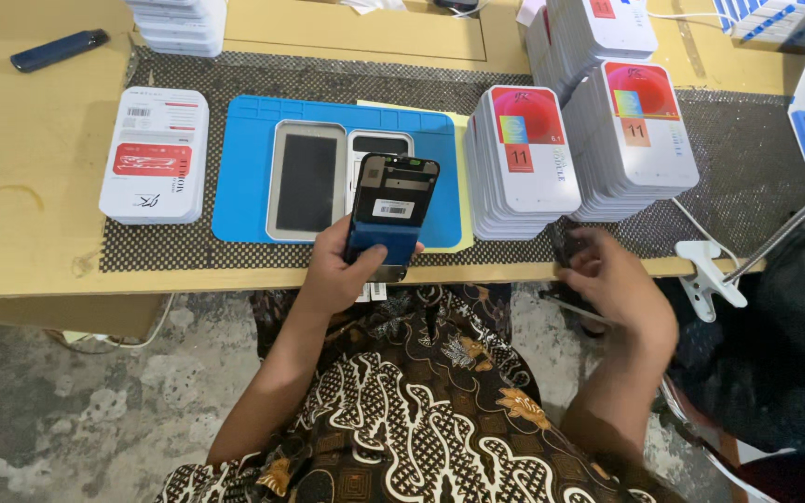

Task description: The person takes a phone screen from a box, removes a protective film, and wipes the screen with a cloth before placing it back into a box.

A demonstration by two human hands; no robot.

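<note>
So the phone screen panel [391,209] is up off the desk, back side showing, pinched in the left hand [342,270] right over the near edge of the blue mat [244,177]. A grey tray [306,182] sits on that mat. Right hand [612,279] is curled at the desk edge, right of the mat; can't tell what it's gripping. White box stacks [525,158] stand just right of the mat.
</note>
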